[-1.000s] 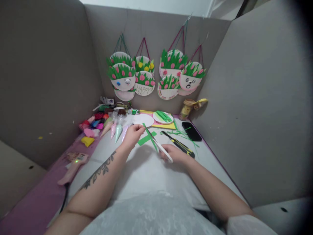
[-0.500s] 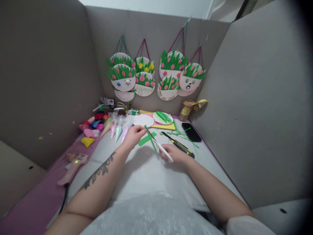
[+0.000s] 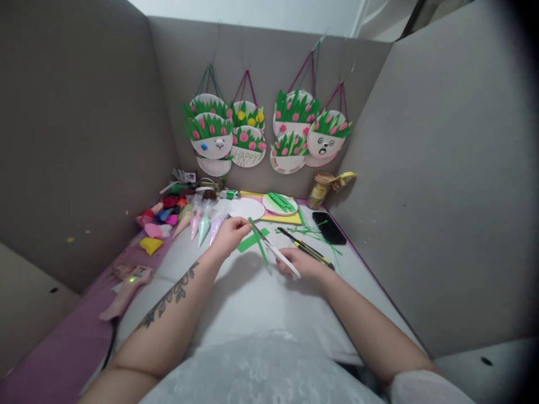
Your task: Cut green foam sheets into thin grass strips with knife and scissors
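My left hand (image 3: 231,234) pinches the upper end of a narrow green paper strip (image 3: 263,253), which hangs down and to the right. In my right hand (image 3: 301,264) is a pair of white-handled scissors (image 3: 287,262). Their blades lie along the strip and point toward my left fingertips. Flat on the table under the strip are green paper pieces (image 3: 249,242). Just beyond my right hand lies a black and yellow utility knife (image 3: 309,250). Thin green paper scraps (image 3: 307,229) are scattered behind the knife.
A white paper plate (image 3: 279,203) holds green strips, beside a white disc (image 3: 247,209). A black phone (image 3: 329,227) lies right. Piping bags (image 3: 204,229), colored clay (image 3: 162,216) and a pink glue gun (image 3: 128,292) sit left. Decorated plates (image 3: 210,134) hang on the back partition.
The scissors and my right hand have shifted slightly down and right. The strip's lower end has swung a little down and left. My left hand keeps its pinch.
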{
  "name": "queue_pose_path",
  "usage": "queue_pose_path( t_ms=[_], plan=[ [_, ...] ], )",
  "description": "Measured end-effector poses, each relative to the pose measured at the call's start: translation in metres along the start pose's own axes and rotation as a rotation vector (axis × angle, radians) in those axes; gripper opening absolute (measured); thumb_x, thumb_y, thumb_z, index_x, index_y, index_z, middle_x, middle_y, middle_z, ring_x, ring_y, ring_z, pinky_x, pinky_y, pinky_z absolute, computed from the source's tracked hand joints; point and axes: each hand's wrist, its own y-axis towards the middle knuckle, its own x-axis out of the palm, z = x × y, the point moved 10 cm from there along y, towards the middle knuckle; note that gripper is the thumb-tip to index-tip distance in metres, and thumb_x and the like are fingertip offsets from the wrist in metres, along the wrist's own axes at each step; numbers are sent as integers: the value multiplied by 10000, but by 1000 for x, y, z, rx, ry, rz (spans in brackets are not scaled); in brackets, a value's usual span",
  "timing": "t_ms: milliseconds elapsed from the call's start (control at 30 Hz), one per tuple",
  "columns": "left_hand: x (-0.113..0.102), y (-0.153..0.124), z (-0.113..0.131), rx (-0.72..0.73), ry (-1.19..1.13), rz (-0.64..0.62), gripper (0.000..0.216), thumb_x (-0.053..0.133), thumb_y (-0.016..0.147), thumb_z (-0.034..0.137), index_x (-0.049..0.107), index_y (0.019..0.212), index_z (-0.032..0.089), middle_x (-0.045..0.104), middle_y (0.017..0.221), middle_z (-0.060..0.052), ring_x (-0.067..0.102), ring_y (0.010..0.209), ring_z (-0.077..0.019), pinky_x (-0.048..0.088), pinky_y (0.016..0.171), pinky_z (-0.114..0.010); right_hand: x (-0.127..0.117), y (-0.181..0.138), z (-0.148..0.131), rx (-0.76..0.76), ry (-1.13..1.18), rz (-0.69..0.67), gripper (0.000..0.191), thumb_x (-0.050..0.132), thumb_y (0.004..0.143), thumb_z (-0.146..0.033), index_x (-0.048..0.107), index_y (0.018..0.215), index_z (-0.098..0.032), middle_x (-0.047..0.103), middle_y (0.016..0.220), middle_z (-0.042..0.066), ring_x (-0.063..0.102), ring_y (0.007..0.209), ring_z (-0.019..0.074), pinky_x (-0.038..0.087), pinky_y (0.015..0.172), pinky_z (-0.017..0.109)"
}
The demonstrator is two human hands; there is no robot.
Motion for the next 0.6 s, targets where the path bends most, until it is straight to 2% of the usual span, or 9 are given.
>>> queue_pose_path(
  t_ms=[133, 433, 600],
  plan=[
    [2, 0, 1, 34, 44, -8, 208, 586, 683, 373, 542, 637, 175, 423, 528, 54, 350, 495, -87, 246, 476, -217, 1, 0, -3, -29, -31, -6, 64, 502, 634, -182, 513, 696, -173, 505, 579, -45, 420, 503, 77, 320, 456, 187],
    [2, 0, 0, 23, 36, -24, 217, 587, 668, 381, 530, 632, 175, 419, 532, 54, 348, 501, -87, 250, 486, -220, -3, 1, 2, 19, -9, 16, 47, 509, 637, -190, 520, 679, -172, 494, 550, -50, 401, 476, 73, 311, 442, 188],
    [0, 1, 2, 20, 18, -13, 215, 598, 656, 376, 533, 620, 174, 420, 519, 55, 353, 497, -86, 255, 489, -217, -9, 3, 1, 22, -24, 92, 47, 523, 635, -197, 542, 668, -169, 486, 540, -45, 405, 479, 80, 309, 458, 198]
  ],
)
